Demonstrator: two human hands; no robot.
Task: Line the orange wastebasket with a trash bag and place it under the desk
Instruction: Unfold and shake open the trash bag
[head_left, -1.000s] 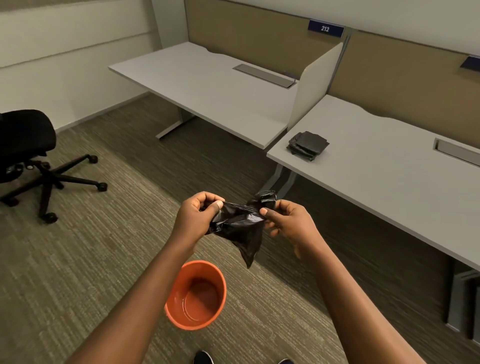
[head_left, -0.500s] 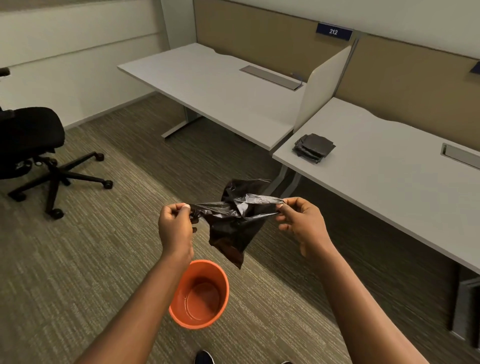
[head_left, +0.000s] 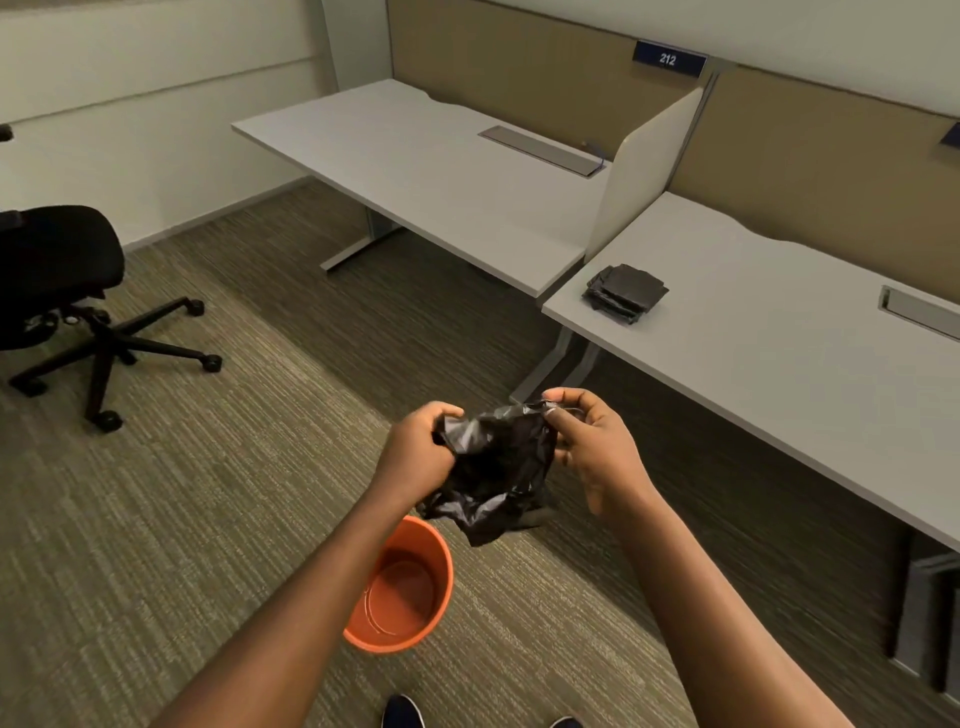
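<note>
While both hands gripped it in the air, the black trash bag hung crumpled between them, above the carpet. The left hand was closed in a fist around the bag's left edge; the right hand pinched the top right edge between thumb and fingertips, its lower fingers loose. The orange wastebasket stood upright and unlined on the carpet, below the bag and partly hidden by the left forearm. A stack of folded black bags lay near the corner of the right table. A black office chair stood well to the left.
</note>
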